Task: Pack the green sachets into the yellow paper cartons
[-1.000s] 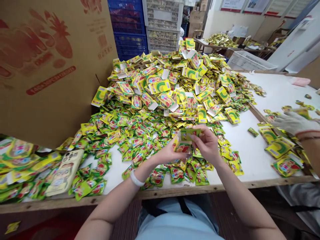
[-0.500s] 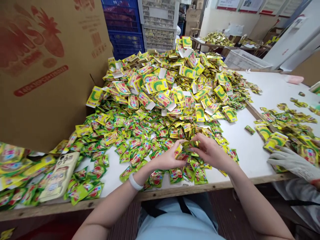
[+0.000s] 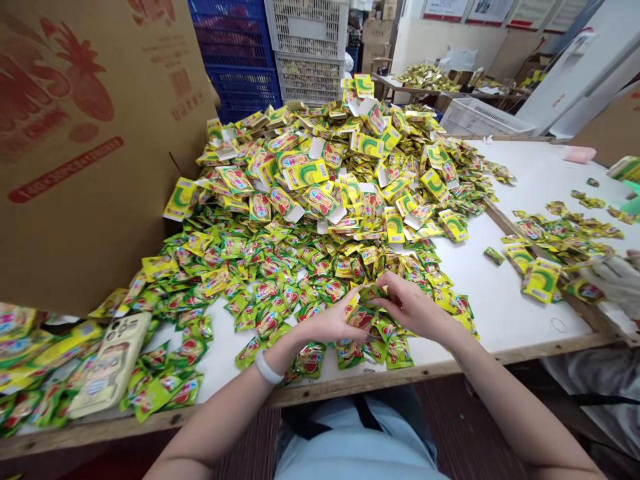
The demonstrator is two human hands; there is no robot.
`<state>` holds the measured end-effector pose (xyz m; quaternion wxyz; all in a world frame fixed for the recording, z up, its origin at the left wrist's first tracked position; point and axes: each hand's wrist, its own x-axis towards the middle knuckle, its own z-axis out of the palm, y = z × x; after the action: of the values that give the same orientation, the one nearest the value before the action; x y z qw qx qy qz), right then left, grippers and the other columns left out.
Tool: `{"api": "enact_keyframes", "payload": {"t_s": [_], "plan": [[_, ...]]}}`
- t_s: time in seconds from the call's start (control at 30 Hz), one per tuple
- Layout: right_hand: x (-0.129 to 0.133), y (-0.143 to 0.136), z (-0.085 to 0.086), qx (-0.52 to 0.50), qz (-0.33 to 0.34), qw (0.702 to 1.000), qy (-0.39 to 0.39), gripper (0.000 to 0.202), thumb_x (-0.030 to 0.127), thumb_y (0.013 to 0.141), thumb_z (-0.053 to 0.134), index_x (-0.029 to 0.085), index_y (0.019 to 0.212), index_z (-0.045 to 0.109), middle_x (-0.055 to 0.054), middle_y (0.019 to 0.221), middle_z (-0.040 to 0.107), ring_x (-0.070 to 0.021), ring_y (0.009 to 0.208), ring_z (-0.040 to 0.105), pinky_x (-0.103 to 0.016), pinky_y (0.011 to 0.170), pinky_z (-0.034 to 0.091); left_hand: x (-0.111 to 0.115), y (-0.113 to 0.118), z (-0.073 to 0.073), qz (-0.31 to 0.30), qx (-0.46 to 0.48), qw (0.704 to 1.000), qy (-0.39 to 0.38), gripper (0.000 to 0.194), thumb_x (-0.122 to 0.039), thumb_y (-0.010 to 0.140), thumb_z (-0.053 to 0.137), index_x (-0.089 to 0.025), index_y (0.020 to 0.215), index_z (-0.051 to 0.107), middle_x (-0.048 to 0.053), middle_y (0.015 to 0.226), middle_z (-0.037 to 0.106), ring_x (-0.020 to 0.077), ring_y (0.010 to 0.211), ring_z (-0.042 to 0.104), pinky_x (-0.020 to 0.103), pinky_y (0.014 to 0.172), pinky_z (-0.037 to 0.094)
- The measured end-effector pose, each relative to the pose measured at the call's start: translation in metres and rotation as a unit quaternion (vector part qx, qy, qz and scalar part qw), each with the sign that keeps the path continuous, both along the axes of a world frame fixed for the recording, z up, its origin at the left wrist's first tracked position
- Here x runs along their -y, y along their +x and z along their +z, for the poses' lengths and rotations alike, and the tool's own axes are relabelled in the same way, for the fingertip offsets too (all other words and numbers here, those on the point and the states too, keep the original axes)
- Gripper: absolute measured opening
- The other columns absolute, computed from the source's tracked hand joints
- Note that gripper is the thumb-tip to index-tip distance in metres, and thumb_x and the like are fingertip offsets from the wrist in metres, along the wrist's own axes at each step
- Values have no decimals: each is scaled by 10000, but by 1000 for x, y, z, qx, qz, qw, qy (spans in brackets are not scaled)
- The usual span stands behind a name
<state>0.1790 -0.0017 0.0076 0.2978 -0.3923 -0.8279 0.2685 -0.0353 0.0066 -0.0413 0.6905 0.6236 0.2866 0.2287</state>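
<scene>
My left hand (image 3: pixel 336 322), with a white band on its wrist, is closed round a small yellow box (image 3: pixel 353 305) whose open end faces right. My right hand (image 3: pixel 406 303) pinches a green candy packet (image 3: pixel 371 293) at the box's end, close to the left fingers. Green candy packets (image 3: pixel 270 313) lie loose on the white table around and beneath both hands. Behind them rises a big heap of yellow boxes (image 3: pixel 305 175), several with white flaps open.
A large cardboard box (image 3: pixel 100 160) stands at the left, with a phone (image 3: pixel 111 363) in front of it. At the right, a co-worker's gloved hand (image 3: pixel 615 280) is beside more packets. Crates (image 3: pixel 310 30) are stacked behind.
The co-worker's gloved hand has moved right, away from the yellow boxes near the table edge. My hands stay together with the box and packet, and the view has shifted slightly.
</scene>
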Motion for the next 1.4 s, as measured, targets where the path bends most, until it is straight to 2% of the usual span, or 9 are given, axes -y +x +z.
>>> {"api": "enact_keyframes", "payload": {"t_s": [0.33,0.47,0.8,0.9,1.0,1.1,1.2,1.3,1.4], "plan": [[6,1,-8,-64,15,998,10,116,197,963,542,218,917,646,-46,910,613,-161,793,619,-282,677,519,3,3,8,-8,-31,999,43,996,-357,707,815,-214,1532,277,141,1487,455,328,1319,476,479,1143,354],[11,-8,-15,-114,-4,993,32,108,235,964,564,215,897,645,-57,901,634,-178,844,629,-305,744,526,2,3,12,-23,-21,999,37,987,-362,697,821,-218,1526,305,119,1401,542,310,1262,521,459,1116,391],[33,-5,-32,-135,7,972,-190,296,461,933,612,208,898,761,-50,836,694,-159,700,630,-263,595,502,19,12,-2,-20,-78,997,-15,1155,-259,738,783,-195,1586,2,101,1083,686,238,906,675,422,876,531],[43,15,-40,-159,-84,975,-130,255,439,934,607,229,875,739,-52,815,713,-196,715,653,-320,628,531,22,18,3,-25,-48,998,13,1156,-314,756,790,-191,1585,-7,119,1110,691,270,1025,668,455,963,497],[46,79,-32,-111,-250,962,12,243,455,923,596,248,875,714,-90,938,725,-257,834,674,-403,712,542,7,13,12,40,-26,991,123,856,-378,810,747,-238,1524,295,142,1289,625,282,1209,594,457,1059,443],[45,157,-19,104,-476,864,127,270,447,914,579,214,917,716,-168,998,709,-246,663,628,-420,630,472,-21,-4,14,196,-122,936,264,337,-338,908,604,-208,1218,606,127,1243,624,273,1180,585,468,1057,445],[37,185,-16,248,-555,779,154,342,386,931,537,153,1127,690,-219,992,715,-282,683,633,-411,592,429,-46,-20,3,247,-244,865,363,240,-232,912,528,-183,1127,624,121,1198,625,287,1190,555,513,1085,416],[10,141,-26,211,-456,847,173,359,338,938,521,146,1214,646,-149,1005,726,-265,729,650,-393,636,489,-56,-25,-9,222,-307,825,420,380,-108,853,516,-164,1224,574,134,1282,591,295,1268,498,528,1144,355],[-35,69,-35,195,-263,925,191,355,217,937,504,162,1260,639,-169,1224,666,-312,1096,614,-449,881,524,-54,-27,-11,239,-329,801,439,426,-52,834,472,-149,1240,553,140,1256,577,282,1241,506,500,1124,381]]}}
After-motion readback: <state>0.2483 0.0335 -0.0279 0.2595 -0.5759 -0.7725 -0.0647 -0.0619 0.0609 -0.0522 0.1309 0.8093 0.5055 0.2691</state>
